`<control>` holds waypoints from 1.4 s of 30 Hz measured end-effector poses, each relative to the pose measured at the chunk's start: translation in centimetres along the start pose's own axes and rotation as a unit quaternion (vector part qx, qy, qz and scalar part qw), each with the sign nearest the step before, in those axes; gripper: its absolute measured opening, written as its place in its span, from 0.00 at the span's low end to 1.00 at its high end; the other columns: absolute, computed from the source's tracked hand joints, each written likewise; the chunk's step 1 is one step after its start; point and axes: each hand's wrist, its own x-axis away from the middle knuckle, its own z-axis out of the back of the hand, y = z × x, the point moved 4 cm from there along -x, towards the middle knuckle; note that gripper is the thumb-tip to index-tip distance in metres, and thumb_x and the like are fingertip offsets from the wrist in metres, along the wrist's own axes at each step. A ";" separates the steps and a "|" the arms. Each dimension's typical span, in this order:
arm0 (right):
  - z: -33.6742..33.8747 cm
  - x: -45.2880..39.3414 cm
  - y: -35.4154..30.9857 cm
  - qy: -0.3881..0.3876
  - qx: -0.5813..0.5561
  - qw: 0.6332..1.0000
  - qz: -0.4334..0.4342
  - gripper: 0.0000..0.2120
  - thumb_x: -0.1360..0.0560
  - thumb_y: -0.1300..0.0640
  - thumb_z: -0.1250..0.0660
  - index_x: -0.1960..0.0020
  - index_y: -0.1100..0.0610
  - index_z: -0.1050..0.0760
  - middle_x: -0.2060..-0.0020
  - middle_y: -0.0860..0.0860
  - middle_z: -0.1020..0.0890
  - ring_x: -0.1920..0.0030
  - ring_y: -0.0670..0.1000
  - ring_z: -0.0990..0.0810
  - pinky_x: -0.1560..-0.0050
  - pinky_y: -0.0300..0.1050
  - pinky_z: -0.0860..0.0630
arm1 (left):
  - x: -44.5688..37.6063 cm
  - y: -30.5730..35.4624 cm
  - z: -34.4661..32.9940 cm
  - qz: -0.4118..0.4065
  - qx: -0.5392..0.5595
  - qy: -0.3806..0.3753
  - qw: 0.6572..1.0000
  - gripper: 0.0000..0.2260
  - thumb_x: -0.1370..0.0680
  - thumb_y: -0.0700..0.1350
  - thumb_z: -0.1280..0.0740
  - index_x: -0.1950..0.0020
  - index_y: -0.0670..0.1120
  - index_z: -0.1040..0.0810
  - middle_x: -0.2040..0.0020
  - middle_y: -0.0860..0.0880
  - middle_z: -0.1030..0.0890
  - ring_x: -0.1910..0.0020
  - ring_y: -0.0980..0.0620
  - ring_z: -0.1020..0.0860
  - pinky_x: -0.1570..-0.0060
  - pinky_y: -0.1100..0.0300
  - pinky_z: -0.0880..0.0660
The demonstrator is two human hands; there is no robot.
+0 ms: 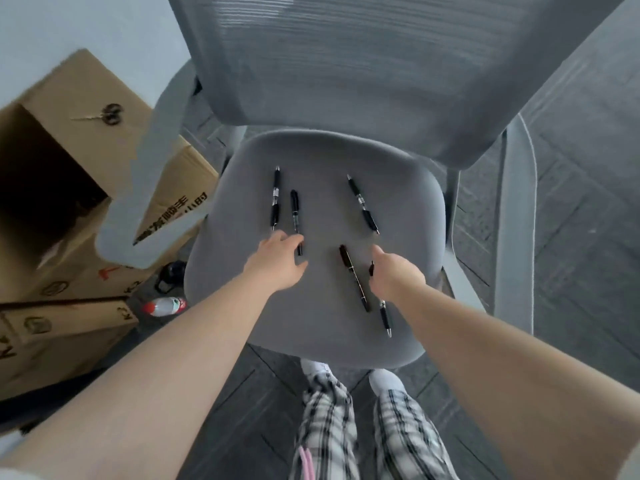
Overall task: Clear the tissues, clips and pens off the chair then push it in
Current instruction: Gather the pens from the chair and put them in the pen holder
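Observation:
The grey office chair's seat (322,157) holds several black pens. Two lie side by side at the back left: one pen (275,197) and a second pen (294,211). My left hand (277,263) has its fingertips on the near end of the second pen, thumb spread apart. A third pen (363,204) lies at the back right. A dark brown pen (353,277) lies between my hands. My right hand (396,277) covers the upper part of a fifth pen (385,317), fingers curled; its grip is hidden. I see no tissues or clips on the seat.
The mesh backrest (381,71) rises behind the seat, with armrests at the left (152,161) and right (516,216). Open cardboard boxes (69,202) stand at the left, scissors (104,114) on one flap. A bottle (164,306) lies on the dark floor.

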 end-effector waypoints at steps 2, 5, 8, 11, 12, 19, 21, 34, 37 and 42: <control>-0.8 -0.7 0.1 -0.004 -0.012 1.000 -0.016 0.18 0.29 0.67 0.42 0.42 0.55 0.38 0.60 0.52 0.28 0.57 0.59 0.27 0.62 0.47 0.31 | -1.1 0.1 -0.6 -0.002 0.002 -0.001 1.000 0.23 0.22 0.53 0.38 0.28 0.54 0.37 0.30 0.49 0.35 0.32 0.46 0.34 0.39 0.46 0.28; -2.0 -1.8 0.6 0.008 -0.048 0.998 -0.043 0.20 0.31 0.70 0.42 0.43 0.55 0.40 0.59 0.54 0.27 0.57 0.59 0.28 0.63 0.48 0.31 | -2.6 0.2 -1.5 -0.008 0.016 0.008 1.000 0.21 0.22 0.52 0.39 0.29 0.52 0.34 0.32 0.49 0.33 0.34 0.47 0.32 0.42 0.48 0.27; -3.0 -2.8 0.8 0.027 -0.082 0.994 -0.064 0.17 0.31 0.72 0.42 0.49 0.57 0.43 0.63 0.53 0.29 0.57 0.58 0.28 0.64 0.48 0.32 | -3.8 0.2 -2.2 -0.011 0.035 0.033 0.999 0.18 0.21 0.50 0.39 0.33 0.49 0.30 0.35 0.47 0.31 0.38 0.46 0.29 0.45 0.49 0.27; -3.1 -3.5 0.5 0.033 -0.118 0.990 -0.064 0.12 0.28 0.69 0.39 0.51 0.59 0.40 0.63 0.53 0.29 0.54 0.60 0.27 0.61 0.48 0.32 | -4.4 0.2 -2.2 -0.009 0.032 0.062 0.997 0.15 0.21 0.48 0.39 0.36 0.45 0.28 0.37 0.46 0.30 0.40 0.44 0.28 0.49 0.50 0.27; -2.9 -3.7 0.3 0.038 -0.126 0.990 -0.056 0.10 0.26 0.67 0.39 0.50 0.60 0.38 0.58 0.55 0.27 0.50 0.61 0.26 0.59 0.48 0.32 | -4.5 0.2 -2.1 -0.007 0.032 0.073 0.997 0.14 0.21 0.48 0.39 0.37 0.45 0.27 0.38 0.46 0.30 0.41 0.44 0.28 0.51 0.51 0.27; -1.2 -4.6 -1.9 0.090 -0.187 0.978 -0.023 0.09 0.21 0.59 0.44 0.44 0.63 0.32 0.42 0.59 0.30 0.44 0.62 0.27 0.56 0.48 0.32 | -5.4 0.7 -0.7 0.000 0.033 0.130 0.991 0.15 0.22 0.46 0.37 0.37 0.42 0.30 0.39 0.43 0.29 0.42 0.42 0.28 0.56 0.50 0.28; -1.6 -4.8 -2.5 0.088 -0.208 0.974 -0.017 0.11 0.20 0.56 0.44 0.44 0.62 0.33 0.42 0.59 0.29 0.43 0.63 0.27 0.55 0.50 0.31 | -5.9 0.8 -0.8 0.009 0.039 0.136 0.990 0.16 0.22 0.45 0.36 0.37 0.41 0.32 0.39 0.42 0.29 0.43 0.41 0.28 0.56 0.50 0.28; -1.7 -5.7 -3.3 0.093 -0.132 0.987 -0.006 0.11 0.25 0.55 0.38 0.47 0.61 0.32 0.46 0.58 0.25 0.45 0.62 0.25 0.54 0.50 0.31 | -8.6 0.6 0.2 0.062 0.105 0.157 0.980 0.15 0.26 0.32 0.41 0.40 0.38 0.36 0.43 0.39 0.27 0.48 0.38 0.26 0.58 0.51 0.34; 0.0 -6.1 -3.6 0.117 -0.141 0.983 -0.016 0.09 0.23 0.61 0.42 0.43 0.61 0.35 0.44 0.58 0.27 0.51 0.63 0.24 0.60 0.49 0.31 | -8.6 0.3 1.2 0.067 0.118 0.170 0.976 0.15 0.25 0.34 0.43 0.39 0.38 0.36 0.40 0.39 0.28 0.46 0.38 0.26 0.57 0.51 0.33; 2.8 -7.5 -4.0 0.170 -0.137 0.975 -0.039 0.15 0.25 0.67 0.41 0.40 0.59 0.37 0.43 0.57 0.33 0.64 0.60 0.30 0.66 0.49 0.33 | -9.7 -0.6 3.1 0.072 0.097 0.219 0.968 0.17 0.23 0.42 0.37 0.37 0.38 0.36 0.36 0.39 0.34 0.43 0.38 0.27 0.56 0.51 0.31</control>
